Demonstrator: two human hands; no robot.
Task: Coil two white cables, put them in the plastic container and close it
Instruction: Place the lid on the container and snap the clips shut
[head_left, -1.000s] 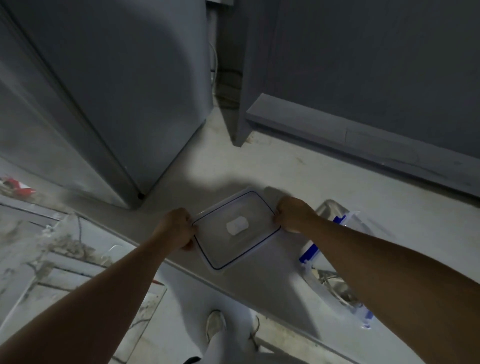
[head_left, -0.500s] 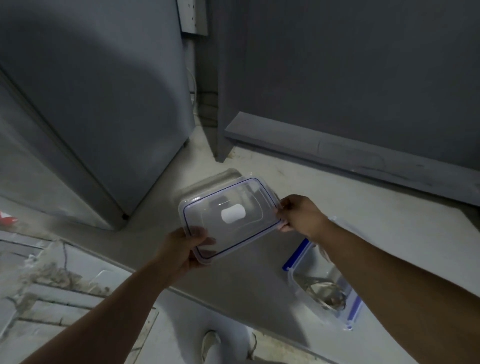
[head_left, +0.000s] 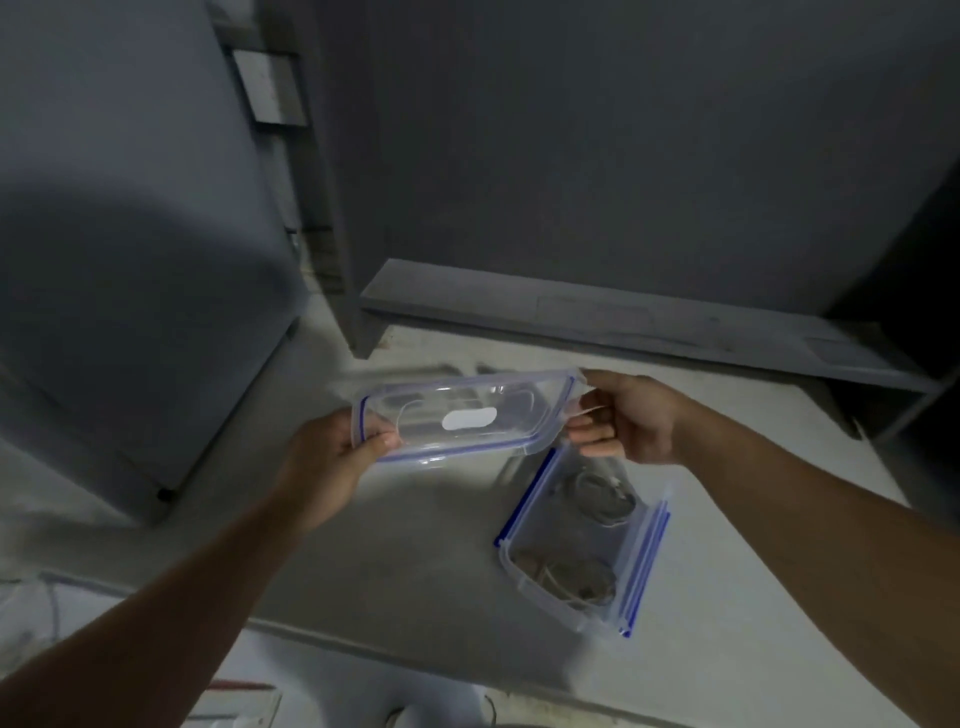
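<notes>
Grey counter (head_left: 415, 545); both hands' grips, left (head_left: 332, 462) and right (head_left: 623, 415), clasping lid (head_left: 467, 415), blank sticker (head_left: 469, 419).

A pale grey bench (head_left: 426, 545) fills the lower middle of the dim scene, its front edge running across the bottom. A large grey cabinet (head_left: 130, 260) stands on it at the left. A low grey shelf (head_left: 623, 317) runs along the dark wall (head_left: 597, 130) behind. Below the bench edge, the toe of a light shoe (head_left: 397, 719) shows on the floor
</notes>
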